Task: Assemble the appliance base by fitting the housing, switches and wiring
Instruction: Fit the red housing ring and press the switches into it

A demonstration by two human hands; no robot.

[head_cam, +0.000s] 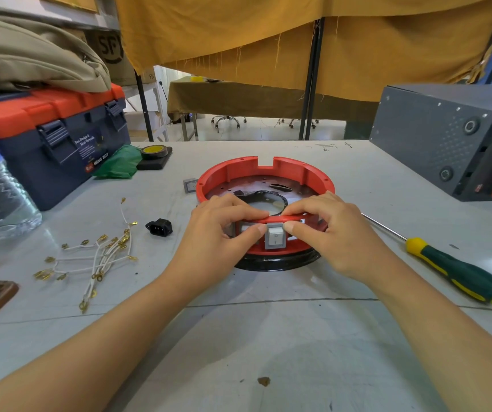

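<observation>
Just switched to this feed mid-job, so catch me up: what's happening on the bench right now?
A person is fitting a grey rocker switch into the near wall of the red ring housing. The left hand and right hand both grip the rim, thumbs beside the switch. A second switch lies on the table by the housing's far left. Not yet fitted: the black power socket and the white wires, lying to the left. The screwdriver lies unused to the right.
</observation>
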